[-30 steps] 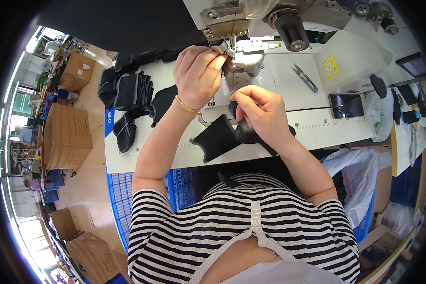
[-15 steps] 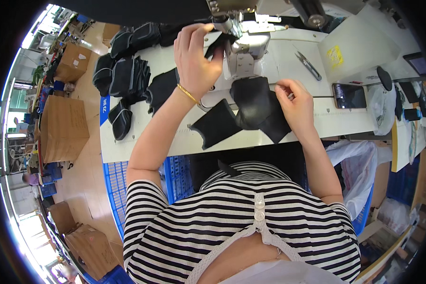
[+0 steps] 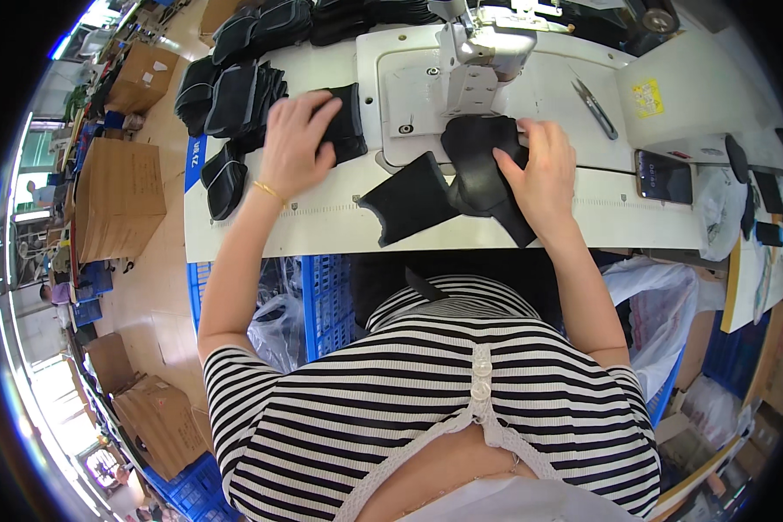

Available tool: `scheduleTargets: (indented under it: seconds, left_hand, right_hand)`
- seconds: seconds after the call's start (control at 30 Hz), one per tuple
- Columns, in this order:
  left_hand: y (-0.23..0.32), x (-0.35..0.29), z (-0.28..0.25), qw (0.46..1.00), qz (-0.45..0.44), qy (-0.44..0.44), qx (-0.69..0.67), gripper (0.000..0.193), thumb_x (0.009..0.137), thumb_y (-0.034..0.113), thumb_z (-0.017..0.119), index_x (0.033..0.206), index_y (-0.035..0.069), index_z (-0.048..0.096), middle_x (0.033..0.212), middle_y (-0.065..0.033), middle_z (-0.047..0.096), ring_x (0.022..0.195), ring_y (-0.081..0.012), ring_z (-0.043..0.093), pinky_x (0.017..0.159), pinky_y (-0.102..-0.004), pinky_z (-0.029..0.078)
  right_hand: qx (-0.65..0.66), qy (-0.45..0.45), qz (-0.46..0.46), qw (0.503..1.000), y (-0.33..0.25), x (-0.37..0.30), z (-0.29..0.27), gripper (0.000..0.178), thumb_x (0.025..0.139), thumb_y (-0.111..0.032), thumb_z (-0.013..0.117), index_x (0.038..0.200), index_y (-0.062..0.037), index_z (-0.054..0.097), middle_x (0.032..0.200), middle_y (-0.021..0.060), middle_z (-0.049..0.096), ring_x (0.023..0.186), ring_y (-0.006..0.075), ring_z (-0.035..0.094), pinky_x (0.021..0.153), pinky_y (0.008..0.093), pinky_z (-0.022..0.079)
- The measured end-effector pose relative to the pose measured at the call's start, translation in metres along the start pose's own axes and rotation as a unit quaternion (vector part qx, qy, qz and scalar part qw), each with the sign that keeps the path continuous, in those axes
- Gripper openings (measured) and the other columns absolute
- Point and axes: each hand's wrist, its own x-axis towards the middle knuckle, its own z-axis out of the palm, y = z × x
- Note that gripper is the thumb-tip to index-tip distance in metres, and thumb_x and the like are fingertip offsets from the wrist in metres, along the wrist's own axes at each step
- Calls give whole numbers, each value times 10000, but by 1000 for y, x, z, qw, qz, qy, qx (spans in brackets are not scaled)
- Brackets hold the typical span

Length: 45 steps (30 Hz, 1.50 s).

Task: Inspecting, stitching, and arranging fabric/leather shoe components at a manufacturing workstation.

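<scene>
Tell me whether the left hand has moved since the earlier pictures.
Yes. The left hand has left the sewing machine head and gone left, onto a black piece beside it.

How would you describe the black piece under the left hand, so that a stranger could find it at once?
Start at the white sewing machine at the far middle of the white table. Just left of its base plate lies a small, thick black fabric piece, with the left hand flat on it. Unlike the black pieces stacked at the table's left end, it lies alone beside the plate.
</scene>
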Motion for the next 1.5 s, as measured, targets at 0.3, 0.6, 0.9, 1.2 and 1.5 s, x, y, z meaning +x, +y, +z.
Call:
scheduleTargets:
  seconds: [0.3,0.6,0.9,1.2,1.5]
  left_hand:
    - [121,-7,59,956,-198,80,-200,223,761,80,753,877,18,573,861,-119,528,826,-306,543,739,-399,442]
    - [108,-9,49,865,-276,166,-386,107,812,-30,714,919,-27,703,849,-73,668,758,-134,614,688,-235,469]
    - [120,49,-59,818,-212,128,-519,75,843,-26,699,893,-7,648,821,-40,631,767,-104,587,720,-224,477]
    - [140,74,-49,856,-166,123,-474,104,818,-23,699,857,1,606,886,-77,638,833,-203,611,804,-294,472]
    - [146,78,-39,848,-171,169,-473,97,839,-41,674,853,3,589,856,-69,625,785,-170,596,745,-262,475]
  right_hand:
    - [88,-85,102,987,-4,13,0,299,721,-125,778,948,-30,607,874,99,590,832,282,585,759,399,429]
    - [142,-14,45,989,-5,8,-1,127,785,-37,703,871,-30,610,812,88,601,751,264,585,729,372,446]
    - [349,-13,106,931,-67,25,-63,90,892,-42,669,970,-5,646,806,35,656,704,81,575,661,232,466]
    - [550,-79,130,821,-81,12,-77,153,954,-27,600,1097,28,602,916,54,692,831,51,631,717,186,498]
    - [512,-84,129,845,-79,16,-77,152,946,-53,618,1076,24,611,832,43,694,755,41,628,660,184,498]
